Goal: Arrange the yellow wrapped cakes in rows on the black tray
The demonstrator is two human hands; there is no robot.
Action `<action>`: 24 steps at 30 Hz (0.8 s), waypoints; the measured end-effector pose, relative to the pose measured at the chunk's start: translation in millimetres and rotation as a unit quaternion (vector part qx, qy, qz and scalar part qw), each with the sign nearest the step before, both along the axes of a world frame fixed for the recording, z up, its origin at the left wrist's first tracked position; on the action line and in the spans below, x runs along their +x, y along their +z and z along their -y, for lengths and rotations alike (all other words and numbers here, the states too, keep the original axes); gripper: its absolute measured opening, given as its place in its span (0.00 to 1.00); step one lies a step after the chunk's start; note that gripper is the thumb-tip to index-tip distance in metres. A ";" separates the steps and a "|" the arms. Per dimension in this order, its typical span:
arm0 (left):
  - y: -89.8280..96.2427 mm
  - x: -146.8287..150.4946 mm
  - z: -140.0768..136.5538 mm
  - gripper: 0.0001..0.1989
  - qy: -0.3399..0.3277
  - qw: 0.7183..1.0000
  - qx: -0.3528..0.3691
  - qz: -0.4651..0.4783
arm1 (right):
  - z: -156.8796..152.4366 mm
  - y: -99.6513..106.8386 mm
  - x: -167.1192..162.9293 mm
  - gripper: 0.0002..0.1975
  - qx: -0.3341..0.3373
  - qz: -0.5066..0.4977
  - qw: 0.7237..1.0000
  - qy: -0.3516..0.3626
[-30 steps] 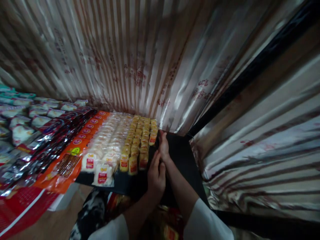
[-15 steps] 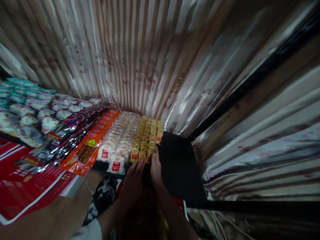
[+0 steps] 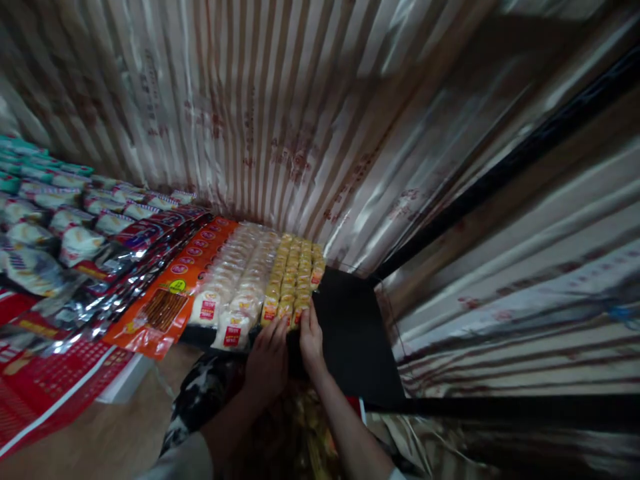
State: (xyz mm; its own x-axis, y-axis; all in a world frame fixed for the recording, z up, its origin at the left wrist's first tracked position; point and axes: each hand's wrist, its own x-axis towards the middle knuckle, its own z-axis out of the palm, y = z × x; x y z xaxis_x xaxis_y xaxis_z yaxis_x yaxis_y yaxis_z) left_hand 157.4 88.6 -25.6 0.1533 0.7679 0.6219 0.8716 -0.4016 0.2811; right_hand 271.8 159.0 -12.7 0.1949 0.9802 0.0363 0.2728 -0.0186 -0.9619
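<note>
Neat rows of small yellow wrapped snack packets [image 3: 290,270] stand on the black shelf board, with red labels facing me along the front. My left hand [image 3: 269,353] has its fingers stretched out, fingertips against the front packets. My right hand [image 3: 311,339] is on the other side, its straight fingers resting along the front right corner of the same rows. Both hands look open; the thumbs are partly hidden. Left of the yellow rows sit two rows of white wrapped packets [image 3: 233,330] with red labels, close to my left hand.
An orange snack bag [image 3: 165,310], dark shiny bags [image 3: 130,267] and white-and-teal packets [image 3: 83,243] extend leftward. Bare black board [image 3: 357,333] lies to the right. Behind rises a striped plastic sheet [image 3: 280,133], with a dark pole [image 3: 480,173] slanting across. A red basket [image 3: 65,387] stands low left.
The view has shifted slightly, so the orange bag appears further left. My right fingertips have slid a little back toward me along the yellow packets; my left hand stays at the front row.
</note>
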 end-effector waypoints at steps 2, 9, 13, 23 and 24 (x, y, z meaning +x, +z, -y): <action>2.3 0.0 0.0 0.25 0.006 1.000 -0.011 0.008 | 0.1 -0.1 -0.4 0.39 0.004 -0.001 1.000 0.004; 3.5 2.9 -0.7 0.25 0.019 1.000 -0.019 -0.001 | 5.7 -0.3 -3.5 0.38 0.013 -0.023 1.000 -0.007; -2.0 9.7 -1.2 0.26 0.051 0.998 -0.033 -0.001 | 12.0 10.3 -2.7 0.35 0.044 -0.008 0.999 -0.017; 3.6 18.7 1.0 0.27 0.071 0.994 -0.080 0.018 | -35.1 86.4 -14.8 0.22 0.200 0.397 0.880 0.169; 5.4 19.2 0.5 0.27 0.074 0.993 -0.085 0.020 | -40.6 88.2 -16.2 0.22 0.190 0.413 0.871 0.185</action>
State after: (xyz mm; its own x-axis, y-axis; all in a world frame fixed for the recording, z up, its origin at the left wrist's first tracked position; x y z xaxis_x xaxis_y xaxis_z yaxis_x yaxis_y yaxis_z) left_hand 176.6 88.1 -20.2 0.0085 0.8743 0.4854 0.9041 -0.2141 0.3698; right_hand 255.6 199.6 75.4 -0.3783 0.8570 0.3500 0.7944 0.4946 -0.3526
